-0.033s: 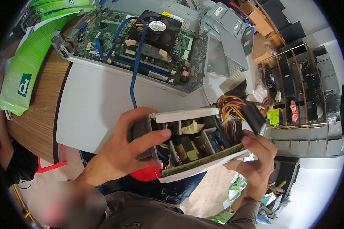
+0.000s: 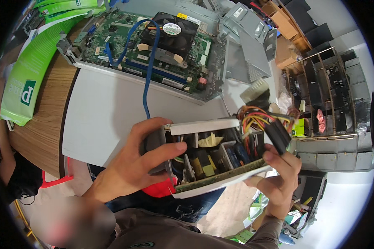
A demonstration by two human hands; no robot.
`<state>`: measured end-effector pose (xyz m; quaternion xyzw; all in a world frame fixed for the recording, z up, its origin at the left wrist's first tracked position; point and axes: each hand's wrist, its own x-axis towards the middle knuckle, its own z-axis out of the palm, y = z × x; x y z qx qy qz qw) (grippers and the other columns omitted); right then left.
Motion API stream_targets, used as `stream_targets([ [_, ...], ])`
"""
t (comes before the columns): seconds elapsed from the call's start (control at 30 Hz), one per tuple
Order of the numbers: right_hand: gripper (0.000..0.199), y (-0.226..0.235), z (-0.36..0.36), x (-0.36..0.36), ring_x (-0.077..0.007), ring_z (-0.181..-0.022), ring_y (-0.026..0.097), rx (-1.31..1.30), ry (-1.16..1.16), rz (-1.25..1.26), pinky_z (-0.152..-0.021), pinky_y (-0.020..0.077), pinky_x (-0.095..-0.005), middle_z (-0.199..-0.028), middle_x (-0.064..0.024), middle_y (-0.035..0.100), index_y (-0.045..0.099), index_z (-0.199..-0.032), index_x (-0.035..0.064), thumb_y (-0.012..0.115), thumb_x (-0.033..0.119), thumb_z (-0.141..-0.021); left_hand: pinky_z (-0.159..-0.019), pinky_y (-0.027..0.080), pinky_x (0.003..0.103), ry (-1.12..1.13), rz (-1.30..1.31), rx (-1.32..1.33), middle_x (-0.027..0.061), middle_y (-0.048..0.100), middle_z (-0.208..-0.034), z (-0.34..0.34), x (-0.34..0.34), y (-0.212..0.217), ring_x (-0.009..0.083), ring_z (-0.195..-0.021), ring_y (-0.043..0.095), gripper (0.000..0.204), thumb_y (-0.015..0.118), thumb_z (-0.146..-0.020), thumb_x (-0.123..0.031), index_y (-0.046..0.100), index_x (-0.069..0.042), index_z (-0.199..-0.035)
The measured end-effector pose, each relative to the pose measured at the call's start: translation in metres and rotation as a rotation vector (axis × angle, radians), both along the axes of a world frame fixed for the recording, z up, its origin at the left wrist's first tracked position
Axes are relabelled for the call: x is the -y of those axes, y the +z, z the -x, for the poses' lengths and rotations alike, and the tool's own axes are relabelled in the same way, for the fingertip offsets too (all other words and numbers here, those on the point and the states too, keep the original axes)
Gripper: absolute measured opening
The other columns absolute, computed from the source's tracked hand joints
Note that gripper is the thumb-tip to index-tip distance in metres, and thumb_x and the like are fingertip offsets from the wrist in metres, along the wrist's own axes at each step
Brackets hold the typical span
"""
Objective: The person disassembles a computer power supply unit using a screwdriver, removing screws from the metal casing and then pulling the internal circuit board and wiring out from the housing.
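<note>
Between my two hands is a computer power supply [image 2: 207,166], its metal case opened so the boards and parts inside show. My left hand [image 2: 133,159] wraps round its left end, thumb and fingers spread over the case. At the lower right corner, the fingers and thumb of my right hand [image 2: 280,170] pinch the case edge. A bundle of coloured wires [image 2: 255,118] with dark connectors comes out of the right end. Beyond it on the table lies an open computer chassis with a green motherboard [image 2: 112,35], a black cooling fan [image 2: 170,33] and a blue cable [image 2: 150,68] that hangs toward me.
The power supply is held above the near edge of the white tabletop [image 2: 95,103]. Green packaging [image 2: 25,87] lies on the wooden surface [image 2: 50,124] at left. Metal case parts [image 2: 247,50] stand at the back right. A wire rack of parts [image 2: 320,95] is farther right.
</note>
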<state>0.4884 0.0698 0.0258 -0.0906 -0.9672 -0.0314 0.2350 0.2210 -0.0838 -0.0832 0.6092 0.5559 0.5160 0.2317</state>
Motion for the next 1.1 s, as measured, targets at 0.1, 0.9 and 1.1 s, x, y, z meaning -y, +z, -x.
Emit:
stream_targets([
  [0.1,0.040,0.002,-0.002,0.005,-0.0307,-0.101,0.072,-0.012,-0.057,0.062,-0.071,0.0626,-0.0343,-0.115,-0.0070,0.071,0.056,-0.080,0.0139,0.091,0.015,-0.060,-0.107,0.049,0.044,-0.045,0.032,0.014,0.0185,0.040,-0.150,0.002,0.003,-0.001,0.0407,-0.132,0.050,0.072,0.089,-0.066,-0.004,0.067,-0.022,-0.132],
  [0.9,0.040,-0.061,-0.034,-0.024,-0.0371,-0.127,0.054,-0.103,-0.029,0.079,-0.099,0.0561,-0.0449,-0.139,-0.0111,0.053,0.068,-0.104,0.0184,0.090,0.009,-0.072,-0.100,0.053,0.045,0.171,-0.084,-0.182,0.0215,0.048,-0.139,-0.004,0.001,0.007,0.0424,-0.124,0.055,0.106,0.091,-0.059,0.002,0.041,0.003,-0.151],
  [1.1,0.047,-0.019,0.009,-0.058,-0.0435,-0.122,0.062,0.012,0.154,0.134,-0.101,0.0502,-0.0495,-0.136,-0.0228,0.062,0.069,-0.100,0.0102,0.092,0.016,-0.060,-0.106,0.048,0.043,0.210,0.071,-0.136,0.0223,0.039,-0.146,-0.001,0.002,0.007,0.0426,-0.128,0.051,0.123,0.092,-0.061,-0.006,0.022,-0.003,-0.163],
])
